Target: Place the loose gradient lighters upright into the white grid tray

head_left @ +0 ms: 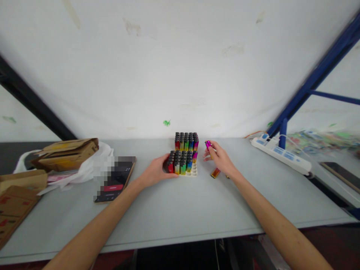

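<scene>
Rows of coloured lighters (182, 167) with black tops stand upright in a white tray (193, 171), whose front right holes are bare. My left hand (157, 170) grips the tray's left side, thumb along the front edge and fingers by the red lighters. Behind it stands a second block of lighters (186, 142) in red, yellow, green, blue and purple columns. To the right, my right hand (216, 154) holds a purple and gold lighter (208, 144) between thumb and fingers, tilted. Below that hand lies another lighter (215, 173), and a further one is mostly hidden by the wrist.
At left lie a phone (116, 180), partly pixelated, a white plastic bag (97, 161) and brown cardboard boxes (67, 152). On the right are a white power strip (281, 153) and another phone-like device (341, 174). A white wall (180, 75) rises behind the grey table (168, 213).
</scene>
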